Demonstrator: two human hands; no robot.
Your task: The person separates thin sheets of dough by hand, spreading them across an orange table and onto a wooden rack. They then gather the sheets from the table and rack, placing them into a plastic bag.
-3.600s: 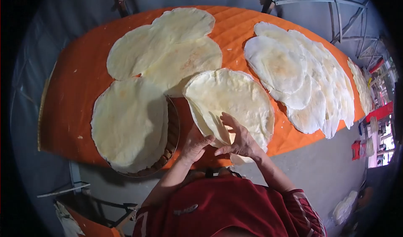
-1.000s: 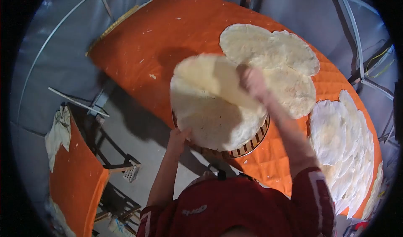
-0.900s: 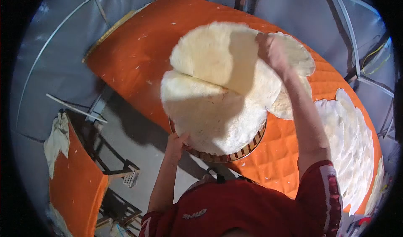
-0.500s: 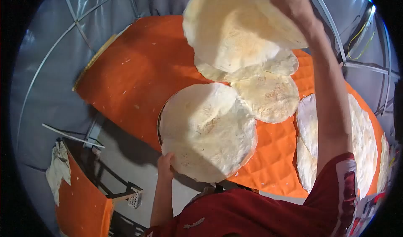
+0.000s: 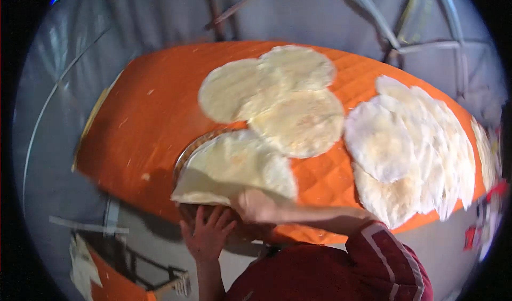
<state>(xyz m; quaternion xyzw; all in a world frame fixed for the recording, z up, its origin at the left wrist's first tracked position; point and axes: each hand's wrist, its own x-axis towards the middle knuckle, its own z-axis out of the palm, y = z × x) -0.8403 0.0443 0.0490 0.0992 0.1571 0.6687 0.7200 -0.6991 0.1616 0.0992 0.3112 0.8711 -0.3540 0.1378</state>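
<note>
A pale round flatbread [image 5: 234, 165] lies over a round tray [image 5: 198, 143] at the table's front edge, and its near side runs nearly straight, as if folded. My right hand [image 5: 255, 206], slightly blurred, is closed at that near edge and appears to pinch the bread. Just below the edge, my left hand [image 5: 207, 234] has its fingers spread and holds nothing. Beyond the tray lie thin flatbreads, one at the left [image 5: 229, 90], one at the back [image 5: 298, 68] and one nearer me [image 5: 298, 122], overlapping each other.
An orange quilted cover [image 5: 154, 103] spreads over the table. Overlapping flatbreads [image 5: 421, 151] cover its right part. A smaller orange surface [image 5: 120, 279] with a pale cloth [image 5: 85, 269] stands at lower left. Grey sheeting and metal poles enclose the space.
My right hand has come down from the far side, where it held up a large flatbread, to the near edge of the tray. My left hand has let go of the bread's edge.
</note>
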